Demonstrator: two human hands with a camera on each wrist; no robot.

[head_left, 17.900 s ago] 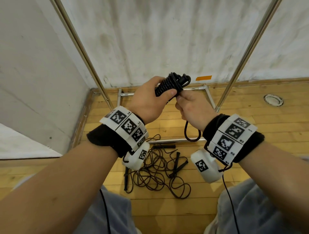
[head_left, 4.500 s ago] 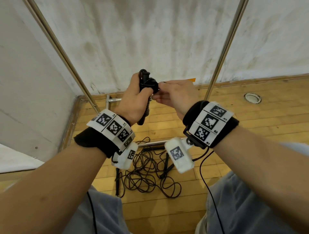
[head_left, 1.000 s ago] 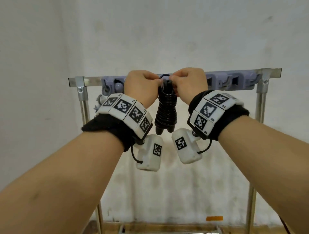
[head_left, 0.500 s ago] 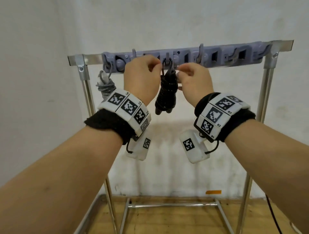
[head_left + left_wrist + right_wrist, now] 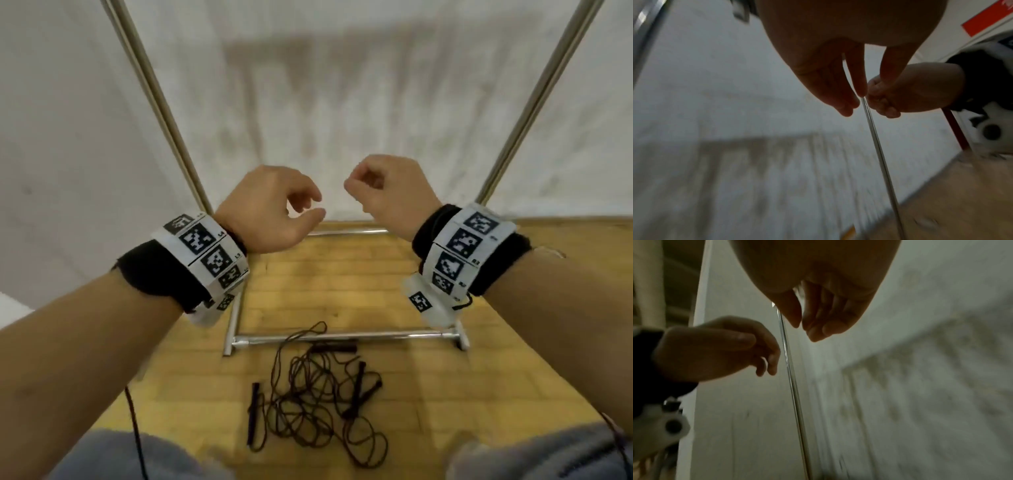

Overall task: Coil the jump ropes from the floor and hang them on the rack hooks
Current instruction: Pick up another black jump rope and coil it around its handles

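Hands empty: left hand (image 5: 270, 209) and right hand (image 5: 387, 192) hang loosely curled, apart, above the rack base bar (image 5: 342, 337). Tangled black jump ropes (image 5: 315, 394) lie on the wooden floor (image 5: 342, 284), just in front of that bar.

two hands up, my left hand (image 5: 270, 209) and right hand (image 5: 390, 192), both empty. one tangled pile of jump ropes (image 5: 315, 394) on the floor; four handles (image 5: 254, 418) visible. two rack poles (image 5: 161, 102).
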